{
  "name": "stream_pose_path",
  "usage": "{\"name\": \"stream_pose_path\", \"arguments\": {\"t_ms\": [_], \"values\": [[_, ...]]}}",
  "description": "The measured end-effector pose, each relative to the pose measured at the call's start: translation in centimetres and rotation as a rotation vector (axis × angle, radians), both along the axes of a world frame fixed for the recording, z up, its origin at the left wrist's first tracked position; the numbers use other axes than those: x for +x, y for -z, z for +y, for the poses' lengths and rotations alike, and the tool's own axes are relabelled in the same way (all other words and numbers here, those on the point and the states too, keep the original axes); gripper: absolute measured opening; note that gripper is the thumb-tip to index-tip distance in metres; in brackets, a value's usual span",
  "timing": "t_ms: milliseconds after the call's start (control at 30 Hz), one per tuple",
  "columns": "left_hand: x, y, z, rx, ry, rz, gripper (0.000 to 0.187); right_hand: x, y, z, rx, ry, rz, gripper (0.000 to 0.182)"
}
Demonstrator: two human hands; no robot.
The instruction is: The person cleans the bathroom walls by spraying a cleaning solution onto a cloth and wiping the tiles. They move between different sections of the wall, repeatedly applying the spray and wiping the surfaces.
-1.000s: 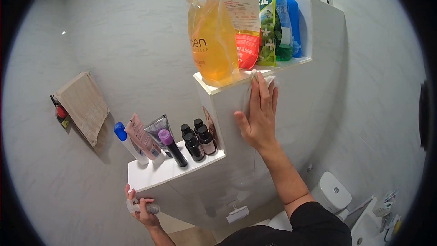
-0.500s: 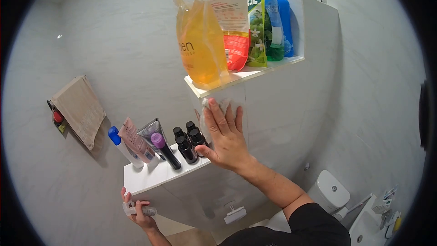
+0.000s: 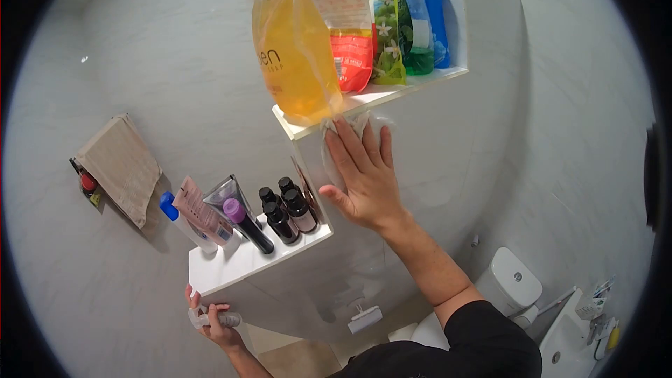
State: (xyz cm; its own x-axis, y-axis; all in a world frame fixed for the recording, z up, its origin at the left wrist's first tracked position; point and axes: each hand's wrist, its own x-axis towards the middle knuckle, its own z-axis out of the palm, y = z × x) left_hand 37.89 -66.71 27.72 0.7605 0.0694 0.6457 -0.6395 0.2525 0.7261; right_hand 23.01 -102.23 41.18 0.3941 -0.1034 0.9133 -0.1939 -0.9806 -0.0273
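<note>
My right hand [image 3: 365, 185] lies flat with fingers spread, pressing a thin white cloth [image 3: 360, 124] against the grey marbled side panel [image 3: 437, 147], just under the upper ledge's edge. Most of the cloth is hidden behind the fingers. Low on the left, my left hand [image 3: 222, 334] is closed around a small clear spray bottle [image 3: 228, 319], held sideways beside the corner of the lower white shelf [image 3: 224, 273]. A pouch of yellow liquid soap [image 3: 294, 56] stands on the upper ledge above my right fingertips.
A red-and-white pouch [image 3: 350, 56], a green pouch [image 3: 387, 42] and blue bottles [image 3: 435, 21] share the upper ledge. Dark small bottles [image 3: 281, 224], a purple-capped tube [image 3: 248, 224] and other tubes stand below. A towel [image 3: 122, 168] hangs left; a toilet [image 3: 514, 283] is lower right.
My right hand has slid the cloth rightward and slightly up along the panel, uncovering the small bottles. The view has shifted a little. My left hand stays at the shelf corner with the spray bottle.
</note>
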Motion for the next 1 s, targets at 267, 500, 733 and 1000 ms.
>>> {"name": "stream_pose_path", "arguments": {"t_ms": [267,500,733,1000], "values": [[0.0,0.0,0.0,-0.014,0.010,0.017,0.043,-0.5,3.7,-1.1,0.078,-0.012,-0.104,0.078],[0.3,0.2,0.0,0.007,-0.011,0.006,0.045,-0.7,0.3,-2.8,0.074,-0.053,-0.147,0.078],[0.1,0.1,0.2,0.022,0.015,0.004,0.043,-0.8,0.3,-3.3,0.078,-0.065,-0.158,0.079],[0.7,0.6,0.4,0.059,-0.013,-0.001,0.044,-1.2,4.4,-3.6,0.098,-0.048,-0.129,0.082]]}}
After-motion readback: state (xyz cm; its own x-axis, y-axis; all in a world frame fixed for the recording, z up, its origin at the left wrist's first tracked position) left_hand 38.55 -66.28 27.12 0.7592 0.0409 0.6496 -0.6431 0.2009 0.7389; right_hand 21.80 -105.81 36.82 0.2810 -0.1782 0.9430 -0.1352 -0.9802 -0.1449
